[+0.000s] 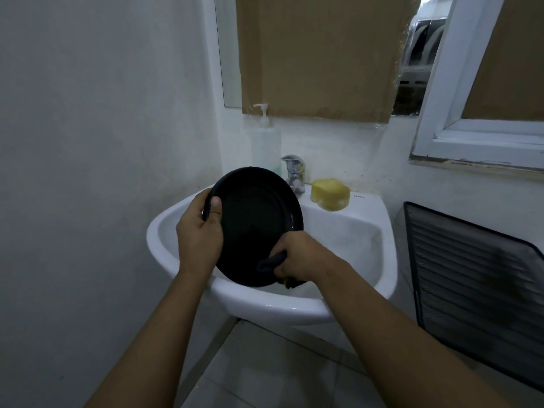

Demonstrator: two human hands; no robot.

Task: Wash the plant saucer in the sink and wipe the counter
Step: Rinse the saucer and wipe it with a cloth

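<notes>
White walls close round a small white sink. Over its basin the black saucer stands tilted on edge, its hollow face to the camera. The left hand, forearm reaching in from below, grips the saucer's left rim, thumb hooked over the front and fingers behind. The right hand, at the lower right rim, is fisted round a dark pad pressed on the saucer. Beyond the right hand stand a tap and a yellow sponge.
</notes>
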